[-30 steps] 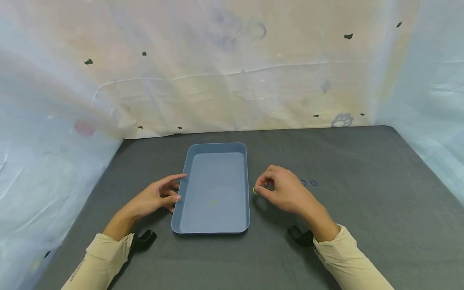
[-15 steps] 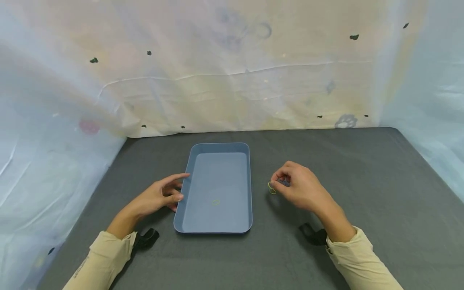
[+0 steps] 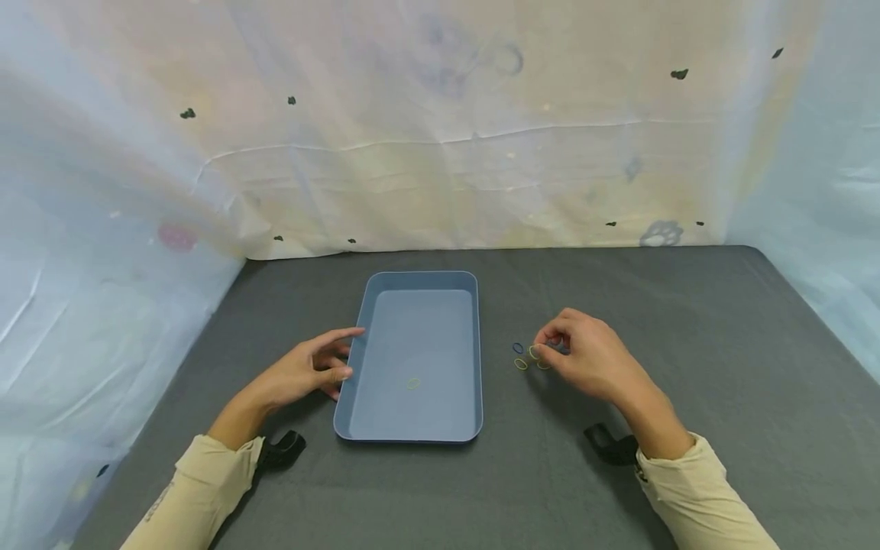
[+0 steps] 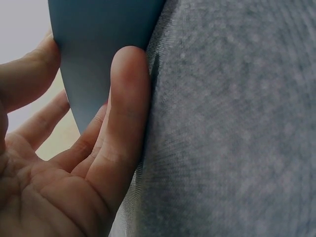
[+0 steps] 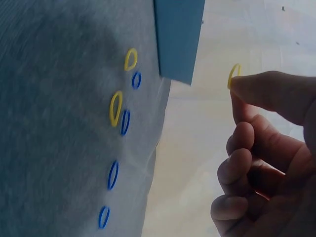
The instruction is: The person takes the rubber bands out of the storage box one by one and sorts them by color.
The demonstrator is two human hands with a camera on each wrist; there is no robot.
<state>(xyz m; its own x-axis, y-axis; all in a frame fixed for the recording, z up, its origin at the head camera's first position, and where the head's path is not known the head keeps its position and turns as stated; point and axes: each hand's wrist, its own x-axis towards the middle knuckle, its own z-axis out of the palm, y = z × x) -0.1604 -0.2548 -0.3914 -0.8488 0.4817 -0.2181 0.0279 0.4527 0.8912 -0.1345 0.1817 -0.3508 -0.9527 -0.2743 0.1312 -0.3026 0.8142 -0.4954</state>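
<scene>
Between thumb and index finger, my right hand [image 3: 591,357] pinches a small yellow rubber band [image 5: 230,76], held above the table to the right of the tray. Below it lie two yellow bands [image 5: 112,108] and several blue bands [image 5: 109,175], spread in a loose group. The head view shows a yellow band [image 3: 520,364] and a blue band [image 3: 518,348] left of that hand; the hand hides others. My left hand [image 3: 305,372] touches the left side of the blue-grey tray [image 3: 477,359], index fingertip at the rim, thumb along the outer wall. Inside the tray is one yellow band [image 3: 413,384].
Dark grey cloth covers the table [image 3: 412,489]. A pale patterned curtain [image 3: 440,191] hangs along the back edge and down both sides. Black straps [image 3: 283,451] stick out at both wrists.
My right hand has moved right, away from the tray, with the yellow band still pinched. Bands on the table now show to its left. The left hand stays at the tray.
</scene>
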